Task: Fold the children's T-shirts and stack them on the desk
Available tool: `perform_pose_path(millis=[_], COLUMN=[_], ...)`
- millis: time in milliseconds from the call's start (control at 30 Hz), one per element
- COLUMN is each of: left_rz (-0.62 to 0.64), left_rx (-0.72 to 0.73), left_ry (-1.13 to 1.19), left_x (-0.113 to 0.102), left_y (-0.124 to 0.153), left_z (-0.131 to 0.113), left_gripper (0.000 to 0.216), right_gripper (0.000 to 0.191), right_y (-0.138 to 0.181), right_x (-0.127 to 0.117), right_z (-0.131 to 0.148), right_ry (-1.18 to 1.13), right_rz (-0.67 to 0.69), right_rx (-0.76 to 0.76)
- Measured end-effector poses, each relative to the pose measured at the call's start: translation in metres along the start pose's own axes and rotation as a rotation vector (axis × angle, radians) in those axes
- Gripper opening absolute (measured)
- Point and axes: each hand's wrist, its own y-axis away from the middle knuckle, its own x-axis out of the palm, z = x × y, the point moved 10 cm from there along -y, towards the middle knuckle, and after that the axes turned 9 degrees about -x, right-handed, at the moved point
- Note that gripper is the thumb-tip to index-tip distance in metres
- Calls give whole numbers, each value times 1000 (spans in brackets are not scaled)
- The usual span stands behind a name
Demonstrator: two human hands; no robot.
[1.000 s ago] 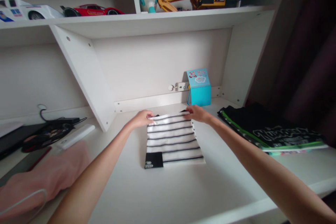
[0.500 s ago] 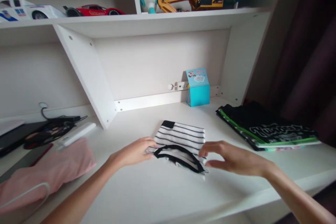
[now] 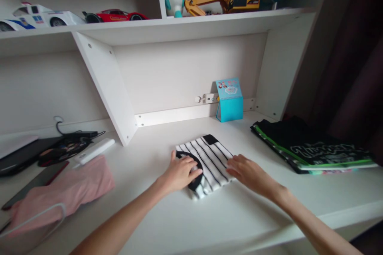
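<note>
A folded shirt [image 3: 214, 163], white with black stripes, lies on the white desk. A black patch shows at its far corner, and its black collar [image 3: 197, 183] faces left. My left hand [image 3: 178, 173] rests palm down over the collar with its fingers apart, hiding part of it. On the opposite side, my right hand [image 3: 249, 173] touches the shirt's right edge, its fingers stretched out over the fabric.
A stack of dark folded clothes [image 3: 311, 147] sits on the right. A blue desk calendar [image 3: 229, 105] stands at the back beside a power strip [image 3: 211, 98]. Pink cloth [image 3: 74, 185], cables [image 3: 67, 147] and a white stick-shaped device [image 3: 94, 151] lie on the left.
The shirt has turned so that its collar, which faced me, now points left. My left hand has come onto the collar, and my right hand has settled on the right edge.
</note>
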Motion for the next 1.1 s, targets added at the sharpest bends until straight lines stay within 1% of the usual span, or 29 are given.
perform_pose_path(millis=[67,100,167,200,233,267,300,333,367,433,500,533,600,667,700,767,833,900,933,1000,1100], left_rz=[33,81,177,196,183,139,85,37,9,9,48,60,65,55,54,57,40,7,-13,-53,-114], left_rx=[-52,-74,-117,-138,-156,-169,-173,-176,-183,-230,-308,-335,-339,-314,-300,-259,-194,-165,-176,-247,-405], left_ry=[-3,-1,10,16,22,26,30,32,32,30,25,18,-3,-28,-35,-31,-19,-17,-24,-57,-109], left_x=[-6,-7,-12,-17,-24,-33,-41,-45,-44,-30,-8,1,14,18,19,18,14,9,7,0,-13], left_y=[-14,-21,-32,-34,-34,-31,-25,-17,-7,14,29,33,33,27,23,12,0,-13,-19,-30,-31], left_z=[22,30,41,43,43,42,40,37,35,40,55,63,77,88,93,99,101,104,107,117,130], left_gripper=[33,31,29,30,31,33,35,39,43,55,66,69,72,71,71,68,64,55,51,46,49], right_gripper=[23,22,20,21,23,27,30,33,36,43,50,53,60,64,65,66,67,66,65,65,58], right_y=[15,20,28,31,31,30,24,15,2,-30,-65,-81,-107,-121,-124,-122,-114,-100,-91,-71,-39], right_x=[-3,-5,-13,-18,-25,-33,-40,-46,-50,-46,-27,-12,21,48,58,66,65,59,55,47,29], right_z=[40,63,108,126,139,144,141,131,116,80,49,38,23,19,18,16,10,2,-3,-16,-35], right_ry=[-6,-46,-192,-295,-403,-498,-560,-579,-557,-445,-338,-299,-247,-224,-218,-202,-172,-146,-134,-99,-15], right_rz=[19,39,94,128,158,171,161,131,89,4,-19,1,72,141,161,165,155,146,148,153,129], right_rx=[-25,-72,-212,-292,-360,-405,-423,-417,-393,-333,-298,-283,-255,-224,-207,-159,-109,-75,-56,-2,98])
